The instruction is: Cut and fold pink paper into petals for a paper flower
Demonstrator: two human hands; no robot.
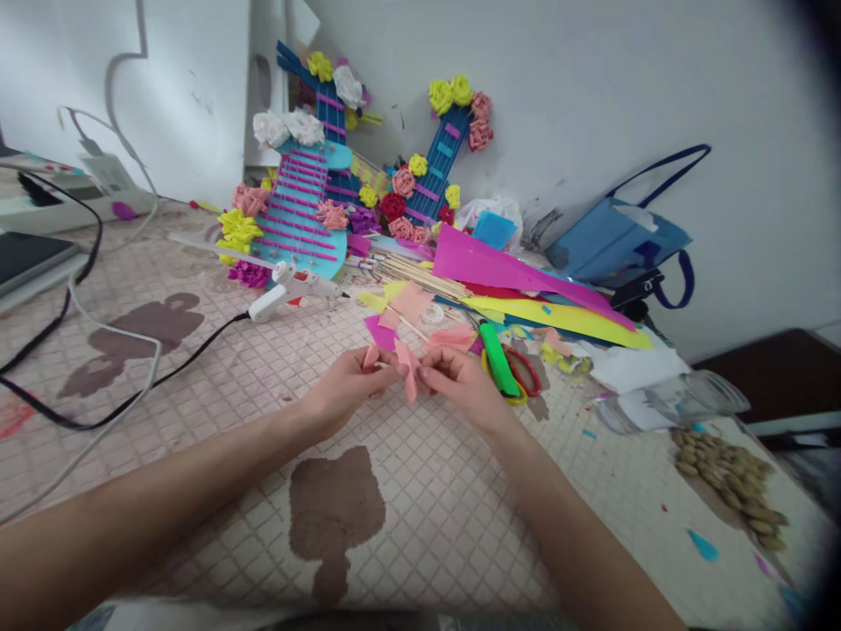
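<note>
Between my two hands is a strip of pink crepe paper, pinched from both sides. My left hand has its fingers closed on the strip's left part, and a fold of pink shows between the fingers. From the other side my right hand grips the paper with thumb and fingertips. Just beyond my hands lie more pink paper pieces, a magenta scrap and a thin wooden stick. Scissors with red and yellow handles and a green cutter rest beside my right hand.
A white glue gun with a black cord lies at the left. Behind stand decorated blue cardboard pieces with paper flowers. Bamboo sticks and magenta paper lie beyond. At the right are a clear jar, peanuts and a blue bag.
</note>
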